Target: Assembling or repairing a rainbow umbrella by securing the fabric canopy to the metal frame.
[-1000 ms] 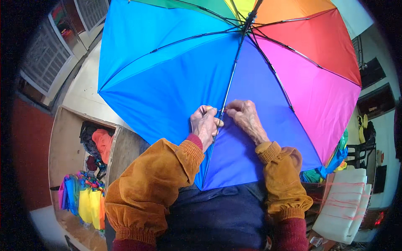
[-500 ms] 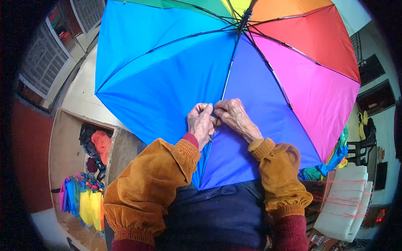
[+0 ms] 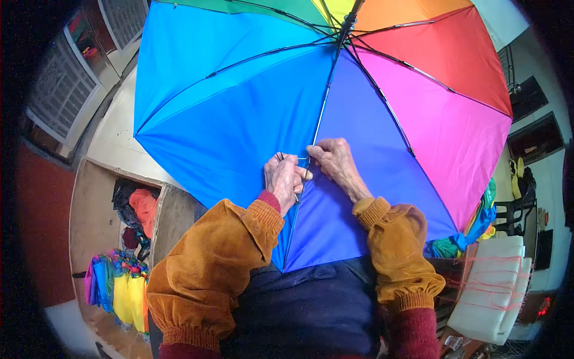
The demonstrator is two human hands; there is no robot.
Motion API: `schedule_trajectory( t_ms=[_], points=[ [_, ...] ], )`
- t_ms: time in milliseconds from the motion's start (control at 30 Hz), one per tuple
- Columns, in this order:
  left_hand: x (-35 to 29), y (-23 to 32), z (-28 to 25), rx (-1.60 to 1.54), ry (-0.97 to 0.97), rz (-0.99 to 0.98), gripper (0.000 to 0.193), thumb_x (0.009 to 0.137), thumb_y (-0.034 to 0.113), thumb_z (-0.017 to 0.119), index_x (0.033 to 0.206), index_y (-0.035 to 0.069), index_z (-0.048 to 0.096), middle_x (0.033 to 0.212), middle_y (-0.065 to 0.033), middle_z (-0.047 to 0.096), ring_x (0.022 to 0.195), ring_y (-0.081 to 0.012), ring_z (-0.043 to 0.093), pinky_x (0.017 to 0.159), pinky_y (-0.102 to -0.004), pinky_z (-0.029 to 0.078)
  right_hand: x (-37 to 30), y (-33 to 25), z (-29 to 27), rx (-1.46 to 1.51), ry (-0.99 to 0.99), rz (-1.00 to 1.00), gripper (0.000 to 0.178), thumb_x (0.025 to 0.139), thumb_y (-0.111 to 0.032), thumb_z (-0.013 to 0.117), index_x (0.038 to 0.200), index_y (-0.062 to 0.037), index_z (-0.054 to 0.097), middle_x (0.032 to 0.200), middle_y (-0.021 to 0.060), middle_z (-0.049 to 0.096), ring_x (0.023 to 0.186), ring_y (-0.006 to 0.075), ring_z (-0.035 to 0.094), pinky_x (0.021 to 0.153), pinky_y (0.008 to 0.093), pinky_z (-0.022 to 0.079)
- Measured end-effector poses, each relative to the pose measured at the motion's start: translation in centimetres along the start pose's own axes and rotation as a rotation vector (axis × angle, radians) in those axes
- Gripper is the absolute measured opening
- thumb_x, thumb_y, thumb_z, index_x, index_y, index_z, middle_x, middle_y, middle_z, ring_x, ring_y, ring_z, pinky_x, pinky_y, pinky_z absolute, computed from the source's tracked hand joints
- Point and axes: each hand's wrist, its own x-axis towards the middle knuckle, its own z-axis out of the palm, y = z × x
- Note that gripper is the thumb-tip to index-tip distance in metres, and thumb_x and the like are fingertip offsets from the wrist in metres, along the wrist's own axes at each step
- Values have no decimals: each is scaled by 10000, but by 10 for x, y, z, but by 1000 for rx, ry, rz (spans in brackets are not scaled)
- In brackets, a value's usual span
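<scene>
An opened rainbow umbrella (image 3: pixel 239 113) lies inside up across my lap, its black ribs meeting at the shaft (image 3: pixel 348 24) at the far edge. Over the rib between the blue and purple panels, both my hands work close together. My left hand (image 3: pixel 283 178) is closed on a thin dark tool whose ends stick out above and below the fingers; its kind cannot be made out. My right hand (image 3: pixel 335 161) pinches beside the rib, thumb against fingers. A thin pale strand (image 3: pixel 302 158) runs between the two hands, apparently in the right fingertips.
On the left, a wooden box (image 3: pixel 89 203) holds dark and coral cloth, with folded rainbow fabric (image 3: pixel 128 293) nearer me. White padded sheets (image 3: pixel 493 287) tied with red string lie at the right, near more coloured fabric (image 3: pixel 469 236). A pale tabletop (image 3: pixel 119 134) extends beyond the box.
My hands have drawn slightly apart, the left moving a little down and left. The thin pale strand now shows between them. The umbrella has barely shifted.
</scene>
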Motion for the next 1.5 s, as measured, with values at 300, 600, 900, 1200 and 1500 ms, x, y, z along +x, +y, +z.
schedule_trajectory(
  t_ms=[300,600,900,1200,1500],
  points=[
    [-6,-2,0,-100,-7,85,96,823,120,444,741,92,402,651,-198,578,351,-67,293,332,-248,267,7,5,6,69,140,-4,219,699,-135,569,647,74,609,523,114,546,482,151,512,451,321,398],
    [-3,5,-6,-33,-86,-24,79,826,102,458,753,88,430,642,-167,576,344,-60,294,329,-241,265,9,3,1,251,53,112,180,715,-121,578,628,36,597,534,67,533,447,122,478,395,286,365],
    [5,3,-10,13,-170,-69,127,825,106,512,712,87,460,576,-88,528,356,-58,341,338,-227,256,9,2,-6,386,-83,165,157,771,-95,578,636,-17,559,559,16,490,393,52,394,328,208,280],
    [6,5,-9,4,-204,-74,124,819,93,533,713,90,469,521,-29,446,371,-63,349,358,-232,269,-8,-1,-19,184,-117,144,116,757,-86,567,701,9,603,557,25,501,410,73,424,349,230,323],
    [4,6,-7,34,-182,-79,144,832,118,548,711,84,476,545,-25,450,364,-62,312,366,-230,266,-6,4,-15,137,-158,138,113,742,-65,544,723,26,610,558,30,504,426,84,439,360,231,341]
  ],
)
